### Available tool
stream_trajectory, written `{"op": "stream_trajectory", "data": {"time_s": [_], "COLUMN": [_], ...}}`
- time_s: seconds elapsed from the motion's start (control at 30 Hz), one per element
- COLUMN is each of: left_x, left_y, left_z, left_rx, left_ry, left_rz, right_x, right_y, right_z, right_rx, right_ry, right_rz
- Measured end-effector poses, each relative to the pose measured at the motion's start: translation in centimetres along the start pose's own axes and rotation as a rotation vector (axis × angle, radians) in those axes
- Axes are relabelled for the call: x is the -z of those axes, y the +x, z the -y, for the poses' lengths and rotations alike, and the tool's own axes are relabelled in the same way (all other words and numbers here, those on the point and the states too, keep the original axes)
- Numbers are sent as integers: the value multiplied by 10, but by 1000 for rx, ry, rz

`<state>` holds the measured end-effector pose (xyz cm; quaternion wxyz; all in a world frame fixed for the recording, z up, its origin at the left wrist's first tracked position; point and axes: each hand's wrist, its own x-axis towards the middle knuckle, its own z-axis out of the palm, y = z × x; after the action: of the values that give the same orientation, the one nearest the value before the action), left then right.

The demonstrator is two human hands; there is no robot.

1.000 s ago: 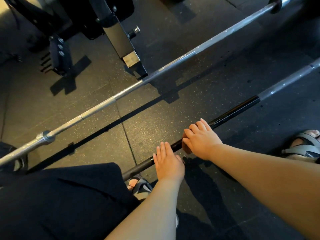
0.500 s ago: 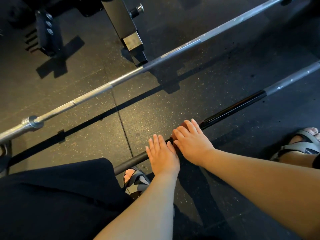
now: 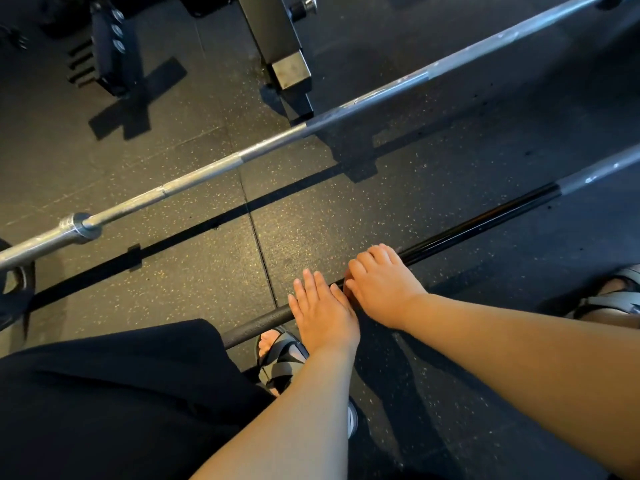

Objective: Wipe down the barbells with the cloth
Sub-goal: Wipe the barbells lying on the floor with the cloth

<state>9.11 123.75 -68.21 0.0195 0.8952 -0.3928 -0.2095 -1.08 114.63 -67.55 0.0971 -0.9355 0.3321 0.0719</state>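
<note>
Barbells: two, lying on the dark speckled floor (image 3: pixel 194 282), both slanting from lower left to upper right.
Hands: two, bare, touching side by side on the near barbell (image 3: pixel 485 225).
Left hand (image 3: pixel 323 313): fingers (image 3: pixel 311 285) straight, laid flat across the bar, gripping nothing.
Right hand (image 3: pixel 381 285): fingers (image 3: pixel 360 268) bent down over the bar, just right of the left fingers.
Near barbell: directly under the fingers. Its shaft is glossy black to their right, then grey metal, and dull black to their left.
Far barbell (image 3: pixel 277 145): well beyond the fingertips, silver and scuffed.
Cloth: cannot be made out. Whatever lies beneath the right fingers is hidden.
Cut off: both bars run out of frame, and black clothing (image 3: pixel 104 393) covers the near bar's left end.
Sandals: two, grey. One (image 3: pixel 282 362) is below the left fingers, and the other (image 3: pixel 613 299) is far right, partly cropped.
</note>
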Motion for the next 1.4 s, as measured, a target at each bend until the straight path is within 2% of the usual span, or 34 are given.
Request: {"op": "stream_trajectory", "data": {"time_s": [0.17,0.27,0.33,0.4,0.53,0.63,0.73,0.83,1.1,1.27,1.4], "left_x": [1,1,1,-1,-4,0,1,-2,-3,-3,-3], "left_y": [3,2,1,0,0,-1,-2,-1,3,4,3], "left_z": [-6,-7,-6,-4,4,7,5,4,-10,-15,-17], "left_rx": [31,28,18,4,17,80,68,80,163,166,167], "left_ry": [-20,-11,-18,-27,13,-34,-29,-24,-41,-37,-38], "left_rz": [20,14,5,-10,-26,-34,-35,-43,-38,-41,-43], "right_x": [5,6,9,8,7,6,4,5,3,1,12], "right_y": [-5,-19,-20,-14,3,9,5,2,11,-2,0], "right_z": [-22,-42,-36,-16,23,10,-13,-8,-5,-31,-15], "right_rx": [130,-13,-138,-179,27,120,74,46,149,1,-30], "right_ry": [46,-28,-67,-35,73,54,-11,-57,86,79,-3], "right_rz": [-44,-133,-88,-12,68,57,11,39,46,-10,103]}}
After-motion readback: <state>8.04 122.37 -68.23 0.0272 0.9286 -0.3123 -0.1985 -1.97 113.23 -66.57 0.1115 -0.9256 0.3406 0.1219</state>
